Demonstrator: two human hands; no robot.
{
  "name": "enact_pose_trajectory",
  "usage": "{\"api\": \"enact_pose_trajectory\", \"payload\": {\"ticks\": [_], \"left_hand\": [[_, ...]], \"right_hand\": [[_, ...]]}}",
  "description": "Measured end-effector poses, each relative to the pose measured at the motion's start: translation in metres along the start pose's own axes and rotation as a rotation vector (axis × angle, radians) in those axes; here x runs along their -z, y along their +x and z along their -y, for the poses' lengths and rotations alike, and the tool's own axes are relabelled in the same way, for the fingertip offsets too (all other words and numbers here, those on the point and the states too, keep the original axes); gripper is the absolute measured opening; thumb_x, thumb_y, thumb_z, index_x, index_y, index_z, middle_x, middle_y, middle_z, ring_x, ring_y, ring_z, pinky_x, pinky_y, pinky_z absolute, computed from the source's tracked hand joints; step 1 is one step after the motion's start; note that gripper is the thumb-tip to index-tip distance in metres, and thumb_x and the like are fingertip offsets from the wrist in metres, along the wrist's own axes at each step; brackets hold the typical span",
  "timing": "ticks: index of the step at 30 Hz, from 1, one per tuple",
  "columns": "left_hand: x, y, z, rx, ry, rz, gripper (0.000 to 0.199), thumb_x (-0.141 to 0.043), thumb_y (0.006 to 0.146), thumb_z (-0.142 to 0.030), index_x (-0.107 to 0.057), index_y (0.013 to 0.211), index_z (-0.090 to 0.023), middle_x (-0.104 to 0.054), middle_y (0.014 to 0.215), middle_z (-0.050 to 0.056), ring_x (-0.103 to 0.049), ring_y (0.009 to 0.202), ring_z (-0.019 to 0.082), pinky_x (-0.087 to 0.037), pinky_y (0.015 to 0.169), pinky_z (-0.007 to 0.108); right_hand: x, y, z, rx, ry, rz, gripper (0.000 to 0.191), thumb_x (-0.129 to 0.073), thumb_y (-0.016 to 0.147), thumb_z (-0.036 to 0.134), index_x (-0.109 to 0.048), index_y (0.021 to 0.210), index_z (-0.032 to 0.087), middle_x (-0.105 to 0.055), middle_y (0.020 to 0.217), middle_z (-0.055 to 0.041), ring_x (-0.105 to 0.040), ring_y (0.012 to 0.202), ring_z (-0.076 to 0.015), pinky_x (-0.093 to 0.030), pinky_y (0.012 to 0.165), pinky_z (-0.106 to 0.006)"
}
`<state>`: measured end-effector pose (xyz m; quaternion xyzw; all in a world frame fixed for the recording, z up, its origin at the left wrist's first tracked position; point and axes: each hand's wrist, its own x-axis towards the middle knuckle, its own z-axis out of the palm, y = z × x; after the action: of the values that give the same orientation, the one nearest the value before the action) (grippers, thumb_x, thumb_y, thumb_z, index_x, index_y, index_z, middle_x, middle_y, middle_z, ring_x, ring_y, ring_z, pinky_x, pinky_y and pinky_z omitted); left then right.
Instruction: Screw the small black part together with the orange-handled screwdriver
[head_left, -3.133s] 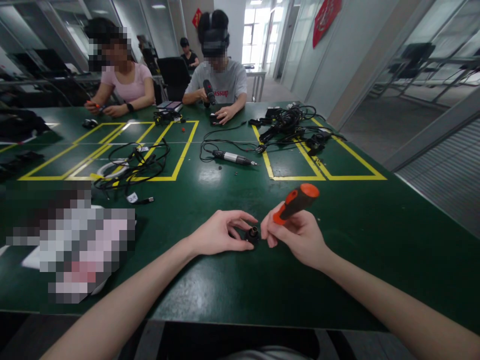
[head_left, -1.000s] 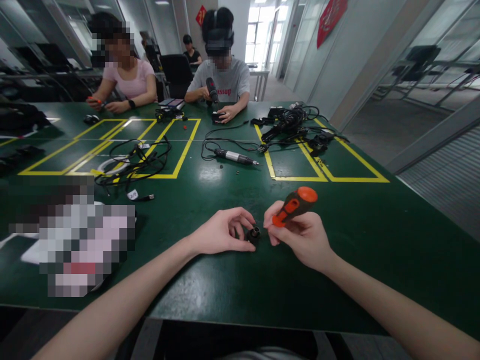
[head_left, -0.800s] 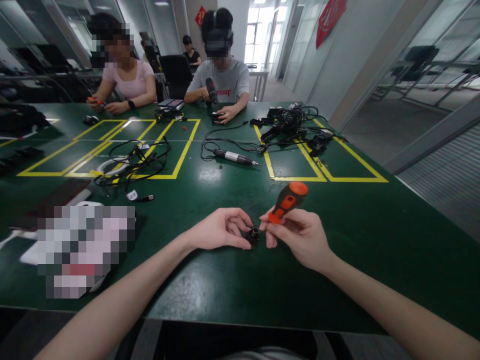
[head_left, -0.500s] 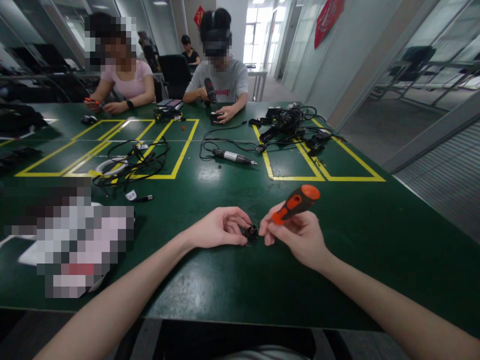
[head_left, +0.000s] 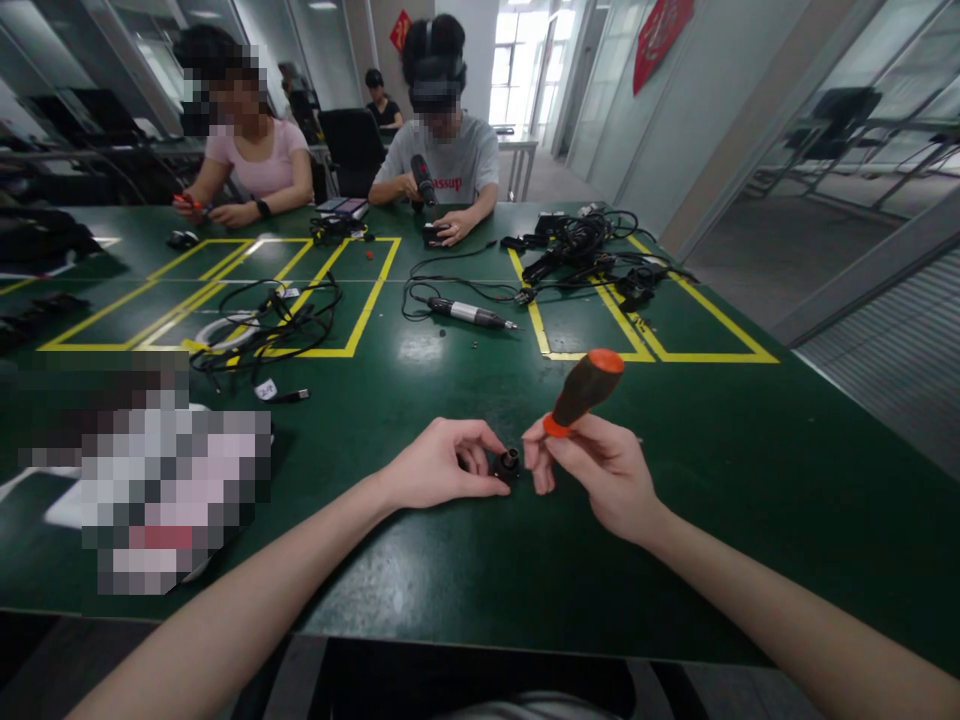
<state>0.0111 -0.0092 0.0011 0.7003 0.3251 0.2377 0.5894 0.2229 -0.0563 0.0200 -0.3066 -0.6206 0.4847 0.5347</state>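
Observation:
A small black part with a metal tube on top (head_left: 509, 465) stands on the green table (head_left: 405, 575). My left hand (head_left: 450, 462) pinches it from the left between thumb and index finger. Just right of the part, my right hand (head_left: 596, 462) is closed round the lower end of a screwdriver with an orange and dark grey handle (head_left: 589, 388). The handle leans up and to the right; the screwdriver's shaft and tip are hidden by the fingers.
Beyond my hands lies a grey and black pen-shaped tool (head_left: 471, 314). Black cables (head_left: 577, 245) pile up at the back right, and more cables (head_left: 300, 315) at the left. A blurred pinkish item (head_left: 214, 480) lies near left. Two people sit across the table.
The screwdriver handle has tilted and now leans a little further left and away from me. My left thumb has moved along the near side of the black part.

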Motion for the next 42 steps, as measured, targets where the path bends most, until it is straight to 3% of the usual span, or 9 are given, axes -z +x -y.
{"api": "enact_pose_trajectory", "payload": {"ticks": [4,9,12,15,20,26,33,36,42], "left_hand": [[-0.001,0.0,-0.002,-0.029,0.035,-0.001,0.03,-0.085,0.075,-0.023,-0.071,0.099,-0.012,-0.069,0.069,-0.002,-0.066,0.063,0.012,-0.054,0.067,0.024],[-0.004,0.002,0.002,-0.04,0.042,-0.017,0.031,-0.083,0.074,-0.021,-0.071,0.101,-0.012,-0.068,0.066,-0.003,-0.066,0.06,0.011,-0.054,0.065,0.024],[-0.005,0.002,0.004,-0.05,0.042,-0.021,0.034,-0.084,0.072,-0.021,-0.07,0.101,-0.012,-0.067,0.064,-0.004,-0.065,0.059,0.011,-0.054,0.065,0.024],[-0.005,0.002,0.004,-0.048,0.049,-0.015,0.037,-0.087,0.071,-0.025,-0.07,0.101,-0.012,-0.067,0.068,-0.003,-0.064,0.061,0.011,-0.052,0.064,0.023],[-0.005,0.002,0.002,-0.057,0.069,-0.021,0.031,-0.085,0.075,-0.026,-0.07,0.099,-0.013,-0.065,0.07,-0.004,-0.062,0.061,0.011,-0.05,0.063,0.023],[-0.006,0.001,0.002,-0.072,0.121,-0.027,0.033,-0.083,0.077,-0.025,-0.069,0.104,-0.013,-0.064,0.068,-0.004,-0.061,0.062,0.011,-0.049,0.064,0.023],[-0.003,0.002,0.0,-0.207,0.27,-0.052,0.023,-0.076,0.078,-0.02,-0.071,0.099,-0.015,-0.069,0.089,0.002,-0.057,0.076,0.013,-0.046,0.071,0.025],[-0.002,0.002,0.0,-0.22,0.289,-0.05,0.026,-0.077,0.079,-0.021,-0.071,0.104,-0.015,-0.07,0.091,0.003,-0.059,0.078,0.014,-0.047,0.073,0.027],[-0.002,0.001,0.003,-0.225,0.343,-0.073,0.026,-0.079,0.079,-0.022,-0.072,0.103,-0.015,-0.073,0.096,0.004,-0.064,0.084,0.017,-0.05,0.079,0.028]], "right_hand": [[-0.002,0.0,0.001,-0.002,0.042,-0.051,0.022,-0.079,0.091,0.036,-0.065,0.089,0.02,-0.071,0.07,-0.001,-0.064,0.048,-0.0117,-0.055,0.046,-0.023],[-0.001,0.002,0.005,0.007,-0.029,-0.069,0.022,-0.086,0.084,0.028,-0.069,0.073,0.017,-0.071,0.075,-0.0033,-0.063,0.049,-0.0103,-0.055,0.046,-0.021],[0.001,0.002,0.005,0.019,-0.049,-0.058,0.019,-0.087,0.083,0.028,-0.073,0.076,0.017,-0.069,0.07,-0.0023,-0.064,0.049,-0.0114,-0.055,0.046,-0.022],[0.003,0.001,0.002,0.016,-0.049,0.003,0.023,-0.075,0.095,0.035,-0.075,0.082,0.016,-0.068,0.064,-0.0031,-0.066,0.049,-0.0139,-0.056,0.047,-0.024],[0.001,-0.002,-0.001,0.034,0.063,0.031,0.017,-0.072,0.097,0.036,-0.071,0.102,0.02,-0.075,0.076,-0.0036,-0.069,0.056,-0.0134,-0.059,0.053,-0.025],[0.0,-0.001,-0.001,0.01,-0.004,-0.012,0.021,-0.08,0.09,0.034,-0.071,0.082,0.017,-0.072,0.075,-0.0044,-0.065,0.053,-0.0118,-0.056,0.05,-0.023],[0.0,0.002,-0.002,-0.033,0.007,0.025,0.027,-0.068,0.099,0.042,-0.074,0.09,0.017,-0.07,0.073,-0.0038,-0.066,0.053,-0.0131,-0.056,0.051,-0.025],[-0.001,-0.001,-0.004,-0.005,0.068,0.013,0.02,-0.074,0.095,0.039,-0.07,0.097,0.019,-0.071,0.073,-0.0021,-0.065,0.055,-0.0121,-0.056,0.052,-0.024],[-0.002,0.0,-0.007,-0.011,0.02,-0.03,0.023,-0.082,0.088,0.035,-0.069,0.079,0.018,-0.072,0.076,-0.0036,-0.064,0.052,-0.01,-0.054,0.049,-0.021]]}}
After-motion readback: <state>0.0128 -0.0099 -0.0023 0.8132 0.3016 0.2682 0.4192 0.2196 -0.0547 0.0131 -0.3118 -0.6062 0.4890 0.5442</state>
